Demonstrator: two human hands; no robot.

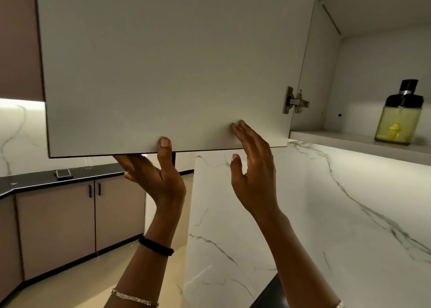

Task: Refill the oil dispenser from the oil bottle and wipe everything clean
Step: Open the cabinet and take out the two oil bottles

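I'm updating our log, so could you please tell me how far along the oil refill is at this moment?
Barely started. Done: the cabinet door stands open, showing the oil dispenser on the shelf. In hand: the left hand pinches the door's bottom edge while the right hand touches its face. Left: taking the dispenser down, refilling it and wiping up.

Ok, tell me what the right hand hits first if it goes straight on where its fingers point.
The cabinet door: the fingers of the right hand point up at its inner face, near the lower edge, and look to be touching it or nearly so.
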